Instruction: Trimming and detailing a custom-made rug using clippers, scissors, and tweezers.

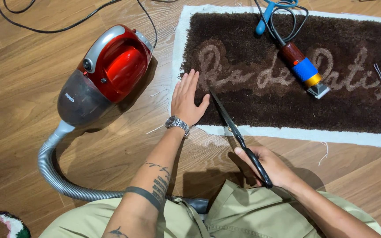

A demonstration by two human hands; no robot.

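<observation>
I see the right hand (pixel 267 165) with its fingers closed around the black handles of the scissors (pixel 237 132); the blades lie closed, tip resting on the pile of the brown rug (pixel 287 105). The left hand (pixel 188 99) lies flat, fingers together and extended, pressing the rug's left edge. The rug lies on the wood floor (pixel 18 101). A clipper (pixel 303 70) rests on the rug, well apart. A red vacuum cleaner (pixel 106 70) sits just left of the rug.
</observation>
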